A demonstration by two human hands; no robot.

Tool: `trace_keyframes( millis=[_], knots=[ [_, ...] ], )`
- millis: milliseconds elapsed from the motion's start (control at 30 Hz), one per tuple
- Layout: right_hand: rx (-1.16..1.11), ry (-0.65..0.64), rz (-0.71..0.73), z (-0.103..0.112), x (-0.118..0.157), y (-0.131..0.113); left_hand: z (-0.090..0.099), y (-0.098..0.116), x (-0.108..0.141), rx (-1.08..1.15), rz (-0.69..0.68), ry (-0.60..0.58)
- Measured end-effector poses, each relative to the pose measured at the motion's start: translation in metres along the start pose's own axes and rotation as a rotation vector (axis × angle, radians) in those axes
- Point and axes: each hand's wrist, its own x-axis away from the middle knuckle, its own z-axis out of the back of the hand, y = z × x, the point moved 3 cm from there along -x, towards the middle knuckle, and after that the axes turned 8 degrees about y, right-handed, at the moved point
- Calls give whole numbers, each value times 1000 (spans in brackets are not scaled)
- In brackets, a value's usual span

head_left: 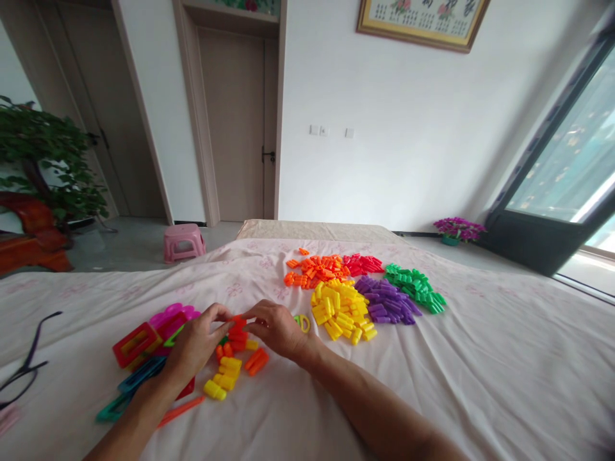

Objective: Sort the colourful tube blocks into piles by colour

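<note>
The left hand (195,339) and the right hand (278,326) meet at their fingertips, both pinching a small orange plastic building piece (237,333) above the near part of the surface, left of its middle. Just below them lie loose yellow plastic blocks (227,373) and an orange plastic block (256,362); a yellow-green plastic ring (302,323) sits beside the right hand. Under and beyond the left forearm is a pile of flat, brightly coloured plastic frames (139,342), and farther out, toward the surface's left edge, dark-framed glasses (26,369). Ahead and right, tube-like plastic pieces lie sorted in touching heaps: yellow (341,310), purple (387,299), orange (327,269), red (362,264) and green (416,287). The surface (485,378) wears a pale pink flowered cloth, wrinkled, running on in shallow folds from the green heap toward its right edge; a beige cover (317,230) borders its far edge. Beyond stand a pink plastic stool (184,242), a leafy green plant (45,153), a brown door (235,121), and potted magenta flowers (460,228) near a dark-framed glass door (557,166). On the white wall (398,128), a gold-framed picture (423,22) bears dark characters, partly cut off, the smaller ones too tiny to read.
</note>
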Motion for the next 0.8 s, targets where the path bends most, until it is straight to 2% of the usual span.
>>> trace_keyframes(
  millis=[233, 300, 400, 533, 600, 667, 733, 800],
  knots=[
    [83, -26, -2, 0, -1, 3, -5, 13, 2, 85, -37, -23],
    [118, -20, -33, 3, -2, 6, 0, 14, 1, 111, -32, 0],
    [205, 77, -149, 16, -6, 25, 25, 14, -3, 146, 10, 194],
    [293, 360, -330, 54, -12, 67, 79, 7, -8, 131, 50, 552],
    [298, 532, -417, 77, -12, 86, 102, -8, -9, 112, 76, 691],
    [295, 654, -490, 95, -11, 99, 119, -34, -8, 125, 140, 790],
    [288, 684, -507, 101, -9, 104, 127, -70, -5, 143, 267, 851],
    [288, 627, -447, 94, -9, 100, 127, -106, -2, 130, 384, 838]
  ],
)
